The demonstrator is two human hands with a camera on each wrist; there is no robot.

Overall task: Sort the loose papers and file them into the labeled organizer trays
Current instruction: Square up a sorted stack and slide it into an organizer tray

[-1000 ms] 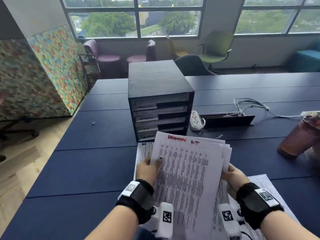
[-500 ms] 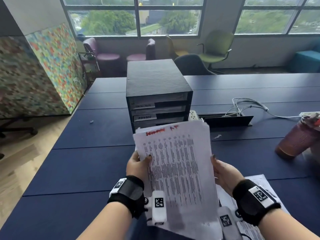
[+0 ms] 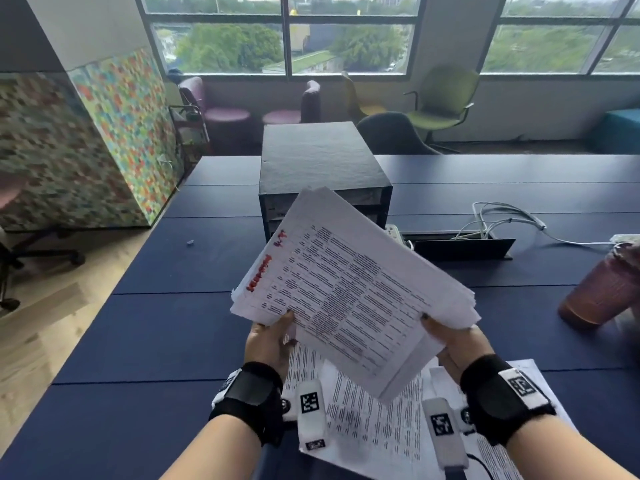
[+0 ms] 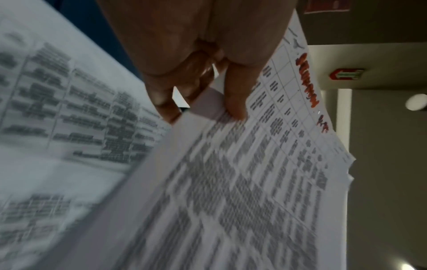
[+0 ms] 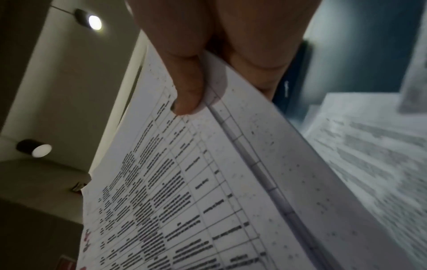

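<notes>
I hold a stack of printed papers (image 3: 349, 292) with red handwriting on its top sheet, raised above the table and turned sideways. My left hand (image 3: 268, 336) pinches its near left corner, thumb on top (image 4: 233, 102). On the right edge my right hand (image 3: 450, 336) pinches the stack, thumb on top (image 5: 187, 95). The black organizer (image 3: 318, 161) with stacked trays stands just behind the stack, which hides most of the tray fronts and labels. More loose papers (image 3: 377, 420) lie on the blue table under my hands.
A white power strip (image 3: 393, 233), a black cable box (image 3: 460, 245) and white cables (image 3: 502, 216) lie right of the organizer. A pink tumbler (image 3: 602, 292) stands at the right edge. Chairs and windows are beyond the table; a colourful panel stands left.
The stack has been rotated from upright to sideways and lifted, so the red heading now runs along its left edge. Both hands shifted their hold to its near corners.
</notes>
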